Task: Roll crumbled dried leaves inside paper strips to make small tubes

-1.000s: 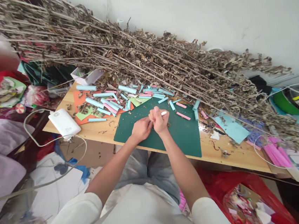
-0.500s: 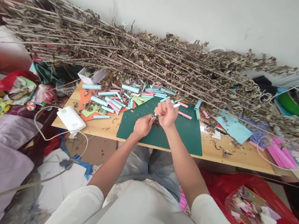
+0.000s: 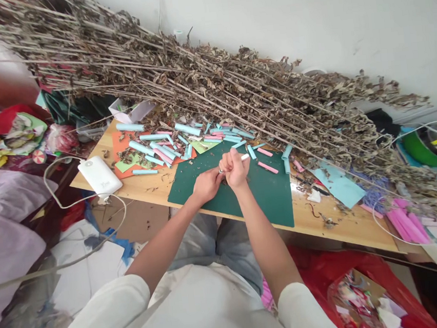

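Note:
My right hand [image 3: 235,169] is closed in a fist around a thin white-handled tool [image 3: 244,157] whose end sticks out to the right. Close beside it on the left, my left hand [image 3: 206,185] pinches something small that I cannot make out. Both hands hover over a dark green cutting mat [image 3: 271,195] on a wooden table [image 3: 348,226]. Several rolled blue and pink paper tubes [image 3: 163,151] lie beyond the mat, some on orange paper [image 3: 118,142].
A long heap of dried stalks with withered leaves [image 3: 235,95] lies along the wall behind the mat. A white power bank [image 3: 99,176] with a cable sits at the table's left corner. Blue paper [image 3: 338,186] and pink strips [image 3: 405,223] lie to the right. Red bags sit below.
My right hand lifted with the tool half a second ago, then came back down next to the left hand. The view shifted slightly.

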Demonstrator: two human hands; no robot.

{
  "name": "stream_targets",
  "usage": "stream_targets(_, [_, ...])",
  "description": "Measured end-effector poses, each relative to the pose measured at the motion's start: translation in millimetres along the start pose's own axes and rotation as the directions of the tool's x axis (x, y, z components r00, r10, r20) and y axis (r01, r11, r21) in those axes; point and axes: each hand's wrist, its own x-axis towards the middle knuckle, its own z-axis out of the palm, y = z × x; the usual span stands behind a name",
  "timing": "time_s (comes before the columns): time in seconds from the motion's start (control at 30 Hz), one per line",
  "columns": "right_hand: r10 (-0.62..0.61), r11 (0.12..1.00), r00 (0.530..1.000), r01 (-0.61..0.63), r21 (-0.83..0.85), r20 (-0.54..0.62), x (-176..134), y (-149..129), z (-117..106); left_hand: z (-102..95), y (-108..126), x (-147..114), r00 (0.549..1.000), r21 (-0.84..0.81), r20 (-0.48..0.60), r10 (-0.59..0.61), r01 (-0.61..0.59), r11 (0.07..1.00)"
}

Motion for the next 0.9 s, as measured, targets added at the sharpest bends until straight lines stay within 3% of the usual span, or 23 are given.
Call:
stream_targets(0.13, [-0.067, 0.998, 0.996, 0.067, -0.008, -0.066, 2.7, -10.4, -2.8, -3.4, 3.1, -0.6, 1.0, -0.001, 0.014, 0.002, -0.002, 1.0])
stream_targets(0.23, [-0.124, 0.97, 0.992, 0.115, -0.215, -0.027, 3.5, -25.4, -10.6, -3.4, 4.3, -1.0, 1.0, 0.01, -0.001, 0.003, -0.003, 1.0])
stream_targets(0.3, [-0.098, 0.845, 0.992, 0.126, -0.52, 0.08, 4.2, -37.3, -18.7, -2.6, 4.2, -1.3, 1.0, 0.021, -0.009, 0.008, -0.008, 1.0])
stream_targets(0.37, [0.002, 0.602, 0.976, 0.171, -0.78, 0.216, 5.5, -47.4, -27.2, -1.4, 3.6, -1.3, 1.0, 0.034, -0.012, 0.012, -0.011, 0.999])
stream_targets(0.43, [0.137, 0.377, 0.94, 0.243, -0.894, 0.314, 7.3, -53.7, -33.6, -0.4, 2.9, -1.1, 1.0, 0.045, -0.012, 0.011, -0.011, 0.999])
stream_targets(0.5, [0.259, 0.225, 0.897, 0.305, -0.925, 0.359, 8.9, -56.2, -36.4, 0.4, 2.3, -0.6, 1.0, 0.045, -0.008, 0.012, -0.011, 0.999])
stream_targets(0.63, [0.414, 0.048, 0.828, 0.396, -0.917, 0.379, 10.0, -56.7, -32.1, 1.7, 1.7, 0.0, 1.0, 0.041, 0.0, 0.003, -0.003, 0.999])
stream_targets(0.9, [0.604, -0.188, 0.686, 0.618, -0.764, 0.406, 16.3, -62.9, -15.2, 3.7, -0.6, -1.0, 1.0, 0.082, -0.008, -0.001, 0.001, 0.997])
